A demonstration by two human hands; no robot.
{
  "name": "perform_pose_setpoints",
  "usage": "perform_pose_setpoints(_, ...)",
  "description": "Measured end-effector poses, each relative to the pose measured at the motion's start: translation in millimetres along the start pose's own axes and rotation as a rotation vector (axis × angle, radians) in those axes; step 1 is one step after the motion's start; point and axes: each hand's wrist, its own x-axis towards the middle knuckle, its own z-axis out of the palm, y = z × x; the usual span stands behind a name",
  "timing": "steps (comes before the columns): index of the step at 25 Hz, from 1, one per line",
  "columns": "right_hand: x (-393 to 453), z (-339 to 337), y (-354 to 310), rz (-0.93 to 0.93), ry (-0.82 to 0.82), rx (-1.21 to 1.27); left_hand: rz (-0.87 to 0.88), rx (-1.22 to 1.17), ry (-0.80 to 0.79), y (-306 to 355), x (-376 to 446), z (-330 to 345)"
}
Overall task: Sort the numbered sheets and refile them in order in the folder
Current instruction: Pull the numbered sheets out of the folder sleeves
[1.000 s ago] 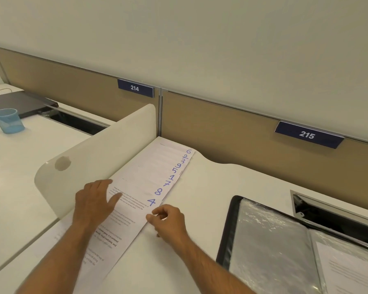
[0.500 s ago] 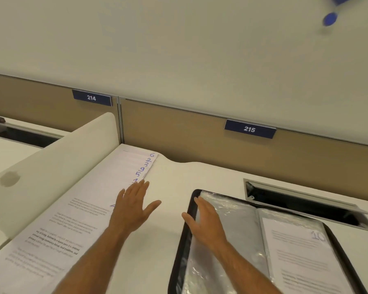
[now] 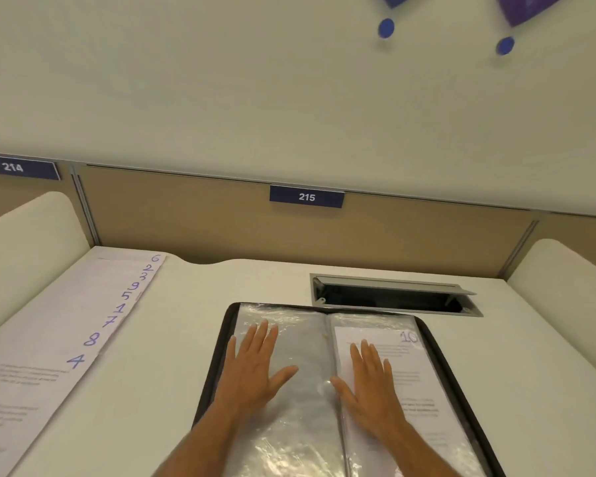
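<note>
From the head view, the folder (image 3: 324,390) lies open on the bench (image 3: 193,356) right in front of the person, and both hands rest flat on its plastic sleeves: the left hand (image 3: 252,366) on the empty left sleeve, the right hand (image 3: 372,383) on the right sleeve, which holds the sheet marked 10 (image 3: 408,373). The fingers of both hands are straight and spread, pressing down and grasping nothing. Well apart on the left side of the bench, the other numbered sheets (image 3: 66,325) lie fanned in an overlapping row, reading 6, 2, 3, 9, 5, 1, 7, 8, 4 from far to near, so out of order. Judging from this, only one sheet is filed; sorting the nine loose sheets and refiling them all remain to be done.
</note>
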Motion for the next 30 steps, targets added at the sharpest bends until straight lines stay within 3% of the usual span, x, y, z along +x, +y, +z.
perform_pose_setpoints(7, -24.4, -2.9, 88.3, 0.187, -0.067, -0.046, -0.024, 0.029, -0.125, 31.5, -13.9, 36.8)
perform_pose_setpoints(11, -25.2, -11.4, 111.8, 0.289, -0.028, -0.02, -0.046, 0.049, -0.095, 27.2, -23.4, 53.2)
perform_pose_setpoints(13, -19.4, -19.2, 114.6, 0.356, 0.019, 0.011, -0.06, 0.039, -0.16, 28.4, -25.6, 53.5)
perform_pose_setpoints(15, -11.4, -28.0, 113.9, 0.418, 0.097, 0.1, -0.058, 0.054, -0.157, 29.3, -25.5, 54.0)
perform_pose_setpoints(19, 3.1, -50.0, 122.5, 0.581, 0.204, 0.523, -0.036, 0.07, -0.121, 28.8, -25.2, 54.5)
perform_pose_setpoints(22, 12.3, -59.8, 136.4, 0.693, 0.202, 0.557, -0.041, 0.067, -0.135, 29.0, -25.6, 55.0)
perform_pose_setpoints(30, 8.1, -72.0, 127.8, 0.613, 0.185, 0.473, -0.052, 0.058, -0.167, 29.1, -24.7, 53.1)
